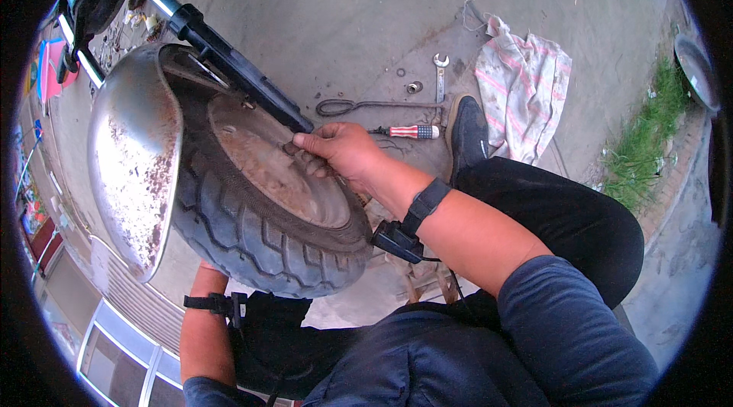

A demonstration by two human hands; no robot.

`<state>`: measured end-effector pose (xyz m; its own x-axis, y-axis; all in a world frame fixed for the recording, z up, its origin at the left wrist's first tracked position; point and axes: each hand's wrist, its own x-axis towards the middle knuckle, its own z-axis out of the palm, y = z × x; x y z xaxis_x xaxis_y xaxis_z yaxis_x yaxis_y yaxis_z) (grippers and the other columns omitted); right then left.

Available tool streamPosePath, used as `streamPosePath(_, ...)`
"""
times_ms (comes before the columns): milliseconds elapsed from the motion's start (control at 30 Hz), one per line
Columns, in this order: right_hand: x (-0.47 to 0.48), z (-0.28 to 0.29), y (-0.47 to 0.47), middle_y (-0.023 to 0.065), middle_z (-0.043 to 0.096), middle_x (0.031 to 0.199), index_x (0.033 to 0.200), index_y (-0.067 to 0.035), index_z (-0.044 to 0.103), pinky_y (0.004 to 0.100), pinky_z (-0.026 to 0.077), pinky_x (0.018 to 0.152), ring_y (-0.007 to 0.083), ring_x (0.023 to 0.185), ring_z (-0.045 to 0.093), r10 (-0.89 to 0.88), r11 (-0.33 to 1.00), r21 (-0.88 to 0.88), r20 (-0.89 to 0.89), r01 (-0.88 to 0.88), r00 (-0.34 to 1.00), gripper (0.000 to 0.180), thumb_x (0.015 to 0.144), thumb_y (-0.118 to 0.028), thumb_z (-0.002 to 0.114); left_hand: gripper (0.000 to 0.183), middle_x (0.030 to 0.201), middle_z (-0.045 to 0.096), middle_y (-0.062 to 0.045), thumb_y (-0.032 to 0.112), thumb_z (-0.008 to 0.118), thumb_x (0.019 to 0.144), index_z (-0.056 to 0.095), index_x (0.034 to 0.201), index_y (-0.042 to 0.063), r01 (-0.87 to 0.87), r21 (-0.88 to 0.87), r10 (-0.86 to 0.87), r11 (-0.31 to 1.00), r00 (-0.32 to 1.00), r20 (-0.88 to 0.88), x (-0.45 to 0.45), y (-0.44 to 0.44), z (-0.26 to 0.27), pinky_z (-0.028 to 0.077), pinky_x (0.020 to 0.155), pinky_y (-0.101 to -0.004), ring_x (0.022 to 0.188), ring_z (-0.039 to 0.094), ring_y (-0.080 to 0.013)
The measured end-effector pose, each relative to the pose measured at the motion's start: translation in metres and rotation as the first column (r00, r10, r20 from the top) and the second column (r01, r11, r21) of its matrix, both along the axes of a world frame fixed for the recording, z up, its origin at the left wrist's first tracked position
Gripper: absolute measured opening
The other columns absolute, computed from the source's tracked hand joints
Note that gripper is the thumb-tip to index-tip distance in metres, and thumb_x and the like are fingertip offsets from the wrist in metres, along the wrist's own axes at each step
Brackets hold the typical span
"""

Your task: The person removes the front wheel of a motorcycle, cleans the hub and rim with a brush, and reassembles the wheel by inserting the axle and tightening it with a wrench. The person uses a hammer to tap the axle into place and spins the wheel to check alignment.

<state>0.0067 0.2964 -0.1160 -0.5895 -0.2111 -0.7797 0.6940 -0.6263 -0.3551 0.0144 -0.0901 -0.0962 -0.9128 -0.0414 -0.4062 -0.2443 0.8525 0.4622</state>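
Note:
My right hand point(343, 149) is at the hub side of a small motor vehicle's front wheel, close to the lower end of the black fork leg point(246, 72). Thumb and fingers pinch a small dark brown metal part point(290, 148), whose exact kind I cannot tell. The wheel's rusty rim point(257, 169) lies beneath these fingers, inside a worn black tyre point(269, 246) with deep tread. A scratched metal mudguard point(134, 161) curves over the tyre's left side. Behind the tyre my left hand is hidden; only its forearm point(207, 332) shows below.
On the concrete lie an open-ended wrench point(440, 77), a metal nut point(414, 87), a looped metal rod point(378, 104) and a screwdriver with a flag-patterned handle point(413, 131). A striped cloth point(524, 86) lies beyond my shoe point(468, 132). Grass point(647, 143) edges the right side.

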Motion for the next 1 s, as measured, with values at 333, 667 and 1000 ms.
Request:
streamPosePath(333,-0.003,-0.013,-0.001,0.0029,0.071,0.088,0.105,-0.005,0.071,0.0252,0.053,0.06,0.0104,0.071,0.063,0.164,0.982,-0.102,0.063,-0.157,0.985,0.041,0.097,-0.045,0.064,0.028,0.101,0.071,-0.011,0.022,0.063,0.09,0.068,0.108,0.0,0.028,0.018,-0.029,0.999,1.0,0.013,-0.004,0.004,-0.013,0.054,0.076,-0.0383,0.088,0.065,-0.025)
streamPosePath(667,-0.003,-0.055,0.004,0.0016,0.066,0.118,0.132,-0.017,0.05,0.05,0.046,0.094,0.0206,0.111,0.058,0.122,0.882,-0.455,-0.022,-0.119,0.992,0.053,0.093,-0.048,0.068,0.028,0.101,0.071,-0.011,0.022,0.063,0.089,0.068,0.107,0.001,0.045,0.03,-0.046,0.999,0.999,0.02,-0.004,0.005,-0.015,0.054,0.076,-0.0386,0.089,0.065,-0.0256)
streamPosePath(1000,0.001,-0.065,-0.002,0.0011,0.065,0.117,0.125,-0.023,0.056,0.0489,0.043,0.096,0.0215,0.119,0.053,0.053,0.816,-0.569,-0.095,-0.098,0.994,0.039,0.094,-0.043,0.068,0.028,0.1,0.071,-0.012,0.023,0.064,0.089,0.068,0.107,0.001,0.05,0.02,-0.05,0.999,0.998,0.024,-0.004,-0.002,-0.005,0.054,0.076,-0.0389,0.089,0.066,-0.0262)
